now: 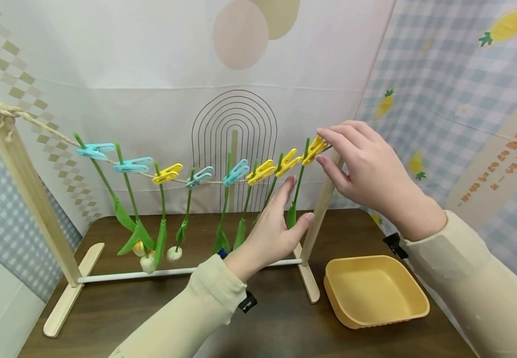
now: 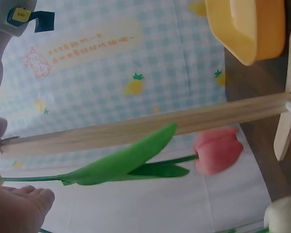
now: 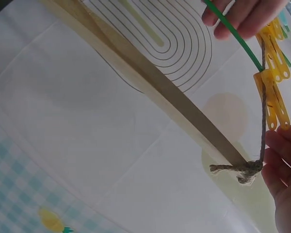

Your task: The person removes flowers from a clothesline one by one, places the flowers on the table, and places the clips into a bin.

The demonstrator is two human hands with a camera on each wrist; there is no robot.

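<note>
My right hand (image 1: 366, 159) is at the rightmost yellow clothespin (image 1: 314, 150), thumb and fingers on either side of its handle end. In the right wrist view that clothespin's (image 3: 274, 102) handles stand apart, and the fingertips are close to their ends. It clips a green stem to the twine (image 3: 263, 145). My left hand (image 1: 272, 231) is lower and to the left, thumb and fingers spread, near the stem and holding nothing. From that stem a pink tulip (image 2: 217, 151) hangs head-down, seen in the left wrist view with its green leaves (image 2: 121, 158).
Several more tulips hang along the twine from blue clothespins (image 1: 133, 164) and yellow clothespins (image 1: 167, 173). The wooden frame has a left post (image 1: 30, 194), a right post (image 1: 321, 214) and a white bottom bar (image 1: 120, 276). A yellow basin (image 1: 377, 320) stands on the brown table at right.
</note>
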